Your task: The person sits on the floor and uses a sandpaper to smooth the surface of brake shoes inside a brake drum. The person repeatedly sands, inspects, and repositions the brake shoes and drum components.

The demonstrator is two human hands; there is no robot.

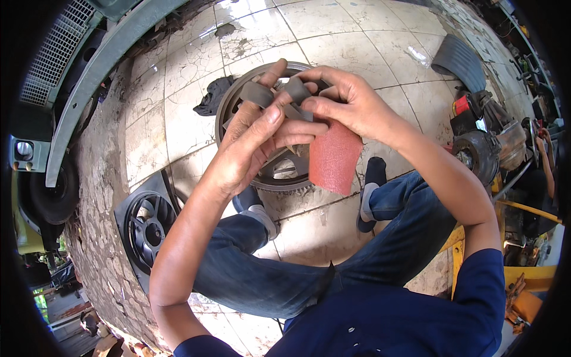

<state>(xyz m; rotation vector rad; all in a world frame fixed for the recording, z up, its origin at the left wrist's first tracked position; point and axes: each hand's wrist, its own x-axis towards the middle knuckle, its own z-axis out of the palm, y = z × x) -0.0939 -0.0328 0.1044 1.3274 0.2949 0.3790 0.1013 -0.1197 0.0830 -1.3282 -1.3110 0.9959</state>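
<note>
Both hands are raised together over a round spoked wheel [286,186] on the floor. My left hand [247,134] has its fingers partly spread, with bands of grey sandpaper [257,94] looped around or between them. My right hand [345,101] pinches the same grey material between thumb and fingers beside the left fingertips. Below it hangs a wrinkled red-orange flap [336,159], which looks like the sandpaper's backing. Whether it is all one piece is hidden by the fingers. The wheel lies between my feet, partly covered by my hands.
A black cloth [214,96] lies left of the wheel. A black fan in a square shroud [151,229] sits near my left knee. At right are a curved black ribbed piece [459,62] and a dark motor-like part [479,154]. A vehicle bumper [89,80] curves along the left.
</note>
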